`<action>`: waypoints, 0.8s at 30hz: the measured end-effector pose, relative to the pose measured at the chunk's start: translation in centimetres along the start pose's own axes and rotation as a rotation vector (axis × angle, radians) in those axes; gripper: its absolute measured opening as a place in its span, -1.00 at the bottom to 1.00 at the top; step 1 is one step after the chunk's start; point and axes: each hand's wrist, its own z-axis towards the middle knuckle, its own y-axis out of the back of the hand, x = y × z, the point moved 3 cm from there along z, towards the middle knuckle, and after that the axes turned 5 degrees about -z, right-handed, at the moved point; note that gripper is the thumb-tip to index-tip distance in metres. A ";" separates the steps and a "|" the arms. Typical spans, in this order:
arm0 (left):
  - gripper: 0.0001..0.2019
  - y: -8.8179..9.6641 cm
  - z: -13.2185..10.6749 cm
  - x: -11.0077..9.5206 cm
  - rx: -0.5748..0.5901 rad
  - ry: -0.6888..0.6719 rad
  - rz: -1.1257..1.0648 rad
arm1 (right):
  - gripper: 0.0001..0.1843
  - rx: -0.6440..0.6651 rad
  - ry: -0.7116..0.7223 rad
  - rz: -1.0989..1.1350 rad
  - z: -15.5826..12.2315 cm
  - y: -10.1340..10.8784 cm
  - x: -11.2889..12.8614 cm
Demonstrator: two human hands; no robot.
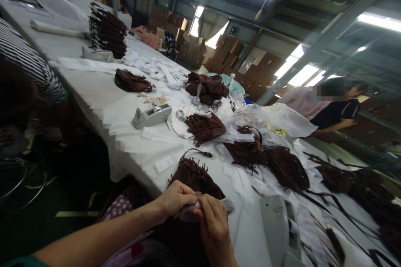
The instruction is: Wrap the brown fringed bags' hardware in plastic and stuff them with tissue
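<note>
Warehouse workshop: a long white-covered table [103, 91]. At its near edge the left hand [175, 202] and right hand [214, 225] each close their grip on a small white paper wrap [188, 213]. They pinch it just over a brown fringed suede bag [196, 177], held close, probably for fine fingerwork. A grey tape dispenser [152, 115] stands farther up the table.

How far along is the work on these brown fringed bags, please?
Done, it seems: a stack of dark bags at the far end of the table. In hand: left hand and right hand pinch a white paper piece on one fringed bag. Left: several loose bags lie unstacked.
</note>
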 end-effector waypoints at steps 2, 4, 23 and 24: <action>-0.76 -0.2 -0.1 0.6 -0.029 -0.005 -0.069 | -0.77 -0.007 -0.013 0.001 -0.2 0.1 0.0; -0.74 -0.5 -0.3 1.2 -0.038 -0.019 -0.138 | -0.77 -0.011 -0.030 0.008 -0.3 0.4 0.0; -0.55 -1.9 -1.3 1.9 -0.133 -0.085 -0.088 | -0.62 -0.038 -0.268 0.178 -1.2 1.4 -1.1; -0.54 -2.0 -1.6 1.9 -0.120 -0.076 -0.061 | -0.59 -0.007 -0.267 0.162 -1.3 1.6 -0.9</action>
